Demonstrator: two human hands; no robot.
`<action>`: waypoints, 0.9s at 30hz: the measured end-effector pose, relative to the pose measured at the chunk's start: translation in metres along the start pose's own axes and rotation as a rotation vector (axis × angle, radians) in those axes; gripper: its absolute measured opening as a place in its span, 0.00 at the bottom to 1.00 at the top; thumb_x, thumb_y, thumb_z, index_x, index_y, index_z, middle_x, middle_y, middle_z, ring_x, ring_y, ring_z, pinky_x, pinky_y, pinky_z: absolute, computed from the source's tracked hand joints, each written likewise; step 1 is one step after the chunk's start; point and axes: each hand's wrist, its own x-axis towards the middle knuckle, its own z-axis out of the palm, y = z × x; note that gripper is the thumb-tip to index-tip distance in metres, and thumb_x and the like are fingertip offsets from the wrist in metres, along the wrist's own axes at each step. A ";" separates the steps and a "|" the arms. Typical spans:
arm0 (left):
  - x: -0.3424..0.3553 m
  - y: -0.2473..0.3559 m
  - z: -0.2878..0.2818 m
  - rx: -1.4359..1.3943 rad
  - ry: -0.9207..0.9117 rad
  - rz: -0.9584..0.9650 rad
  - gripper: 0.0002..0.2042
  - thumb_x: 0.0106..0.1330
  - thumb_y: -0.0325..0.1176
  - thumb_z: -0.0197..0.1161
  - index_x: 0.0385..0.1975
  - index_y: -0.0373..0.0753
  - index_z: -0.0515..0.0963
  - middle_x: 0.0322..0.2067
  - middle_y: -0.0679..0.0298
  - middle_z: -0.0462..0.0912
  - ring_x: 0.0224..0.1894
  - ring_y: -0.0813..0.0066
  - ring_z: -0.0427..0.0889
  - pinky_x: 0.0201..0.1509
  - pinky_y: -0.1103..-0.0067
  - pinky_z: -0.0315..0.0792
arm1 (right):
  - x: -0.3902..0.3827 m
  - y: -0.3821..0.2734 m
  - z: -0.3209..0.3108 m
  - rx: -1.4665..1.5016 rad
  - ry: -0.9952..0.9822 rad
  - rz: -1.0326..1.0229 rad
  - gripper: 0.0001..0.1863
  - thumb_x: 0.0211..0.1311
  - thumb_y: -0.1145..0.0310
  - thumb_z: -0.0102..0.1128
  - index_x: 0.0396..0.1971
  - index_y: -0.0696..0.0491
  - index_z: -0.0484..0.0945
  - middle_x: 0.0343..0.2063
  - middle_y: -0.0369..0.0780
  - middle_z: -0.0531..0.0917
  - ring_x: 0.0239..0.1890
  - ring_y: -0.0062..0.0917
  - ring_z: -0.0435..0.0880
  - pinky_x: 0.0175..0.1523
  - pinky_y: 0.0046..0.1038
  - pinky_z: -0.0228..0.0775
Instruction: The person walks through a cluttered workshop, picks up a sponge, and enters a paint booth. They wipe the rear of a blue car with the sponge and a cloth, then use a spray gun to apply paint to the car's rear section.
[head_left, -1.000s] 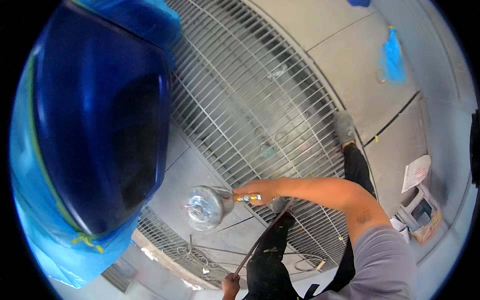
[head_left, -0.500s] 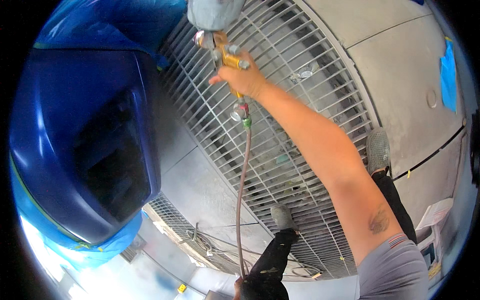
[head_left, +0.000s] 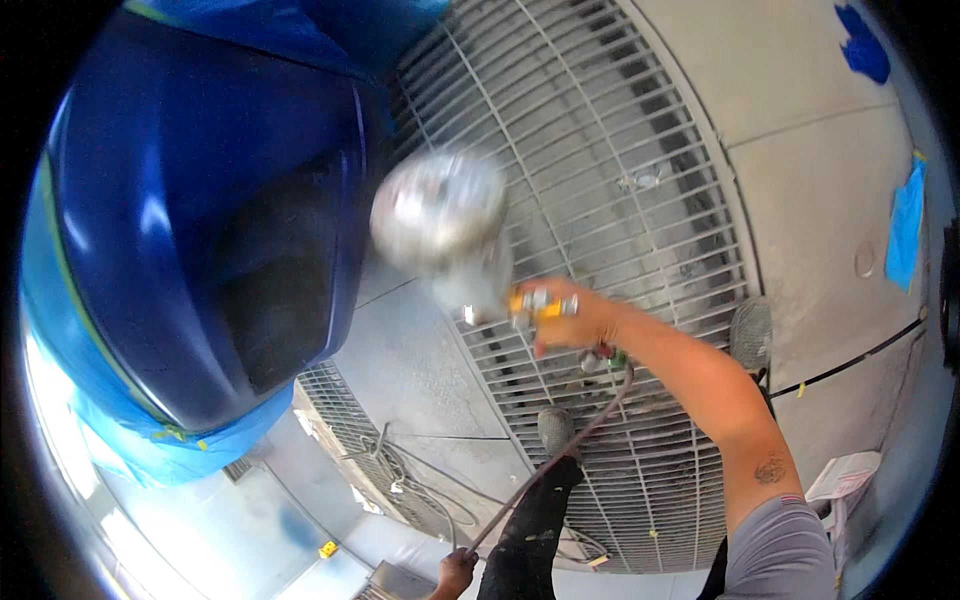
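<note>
My right hand [head_left: 585, 318] is wrapped round the yellow-and-silver body of a paint spray gun [head_left: 545, 303]. A large pale cup [head_left: 438, 210], smeared by motion, sits at the gun's far-left end, in front of the blue car body panel [head_left: 170, 210]. A gap separates gun and panel. From beneath my right hand an air hose [head_left: 600, 412] runs down-left past my leg. My left hand [head_left: 457, 572], low at the picture's bottom edge, is closed round this hose. The panel is glossy, with a dark opening or window [head_left: 275, 270] in its right part.
Blue masking sheeting [head_left: 225, 430] wraps the panel's edges. Below me lies a metal floor grating [head_left: 560, 150], with my shoes [head_left: 557, 430] on or beside it. Loose hose loops [head_left: 400, 475] lie on the floor at lower left. Blue pieces of film [head_left: 905, 225] hang at far right.
My right hand has brought the spray gun down and nearer, its cup now pointing left. My left hand has come further into view on the hose. The panel sits slightly farther right in view.
</note>
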 end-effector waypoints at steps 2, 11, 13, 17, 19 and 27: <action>-0.009 0.016 0.008 -0.141 -0.080 -0.124 0.14 0.65 0.45 0.57 0.32 0.40 0.80 0.23 0.53 0.82 0.32 0.50 0.82 0.36 0.60 0.73 | 0.016 -0.060 -0.036 -0.115 0.158 -0.014 0.24 0.47 0.80 0.57 0.50 0.56 0.74 0.36 0.38 0.81 0.32 0.24 0.82 0.40 0.26 0.76; -0.081 0.073 0.026 -0.287 0.012 -0.024 0.13 0.63 0.43 0.61 0.30 0.38 0.81 0.22 0.58 0.82 0.28 0.63 0.83 0.34 0.68 0.75 | 0.012 -0.191 -0.061 0.046 0.511 -0.267 0.23 0.51 0.77 0.57 0.51 0.57 0.71 0.35 0.37 0.80 0.34 0.21 0.81 0.39 0.27 0.74; -0.111 0.086 0.024 -0.132 -0.092 -0.014 0.15 0.65 0.44 0.56 0.32 0.37 0.79 0.30 0.49 0.83 0.37 0.46 0.81 0.39 0.56 0.72 | -0.025 -0.189 -0.036 -0.055 0.372 -0.093 0.20 0.50 0.77 0.58 0.47 0.55 0.74 0.33 0.37 0.80 0.36 0.21 0.79 0.39 0.26 0.73; -0.159 0.125 0.008 -0.210 -0.024 0.012 0.16 0.63 0.46 0.58 0.34 0.38 0.80 0.31 0.49 0.82 0.38 0.49 0.81 0.42 0.58 0.71 | -0.089 -0.195 -0.022 -0.239 -0.092 0.131 0.20 0.45 0.78 0.62 0.43 0.53 0.75 0.34 0.38 0.80 0.37 0.23 0.79 0.41 0.25 0.73; -0.160 0.129 0.023 -0.162 -0.060 0.012 0.12 0.65 0.41 0.57 0.30 0.38 0.78 0.29 0.49 0.82 0.35 0.43 0.81 0.38 0.54 0.72 | -0.096 -0.238 -0.019 -0.312 -0.128 0.222 0.22 0.44 0.78 0.63 0.44 0.53 0.76 0.34 0.38 0.81 0.38 0.24 0.80 0.42 0.26 0.73; -0.142 0.174 0.029 -0.348 0.038 0.052 0.13 0.63 0.43 0.61 0.32 0.38 0.78 0.26 0.47 0.81 0.34 0.44 0.80 0.35 0.58 0.71 | 0.021 -0.322 -0.087 -0.092 0.386 -0.228 0.19 0.47 0.82 0.51 0.43 0.60 0.72 0.34 0.40 0.79 0.30 0.27 0.84 0.36 0.30 0.78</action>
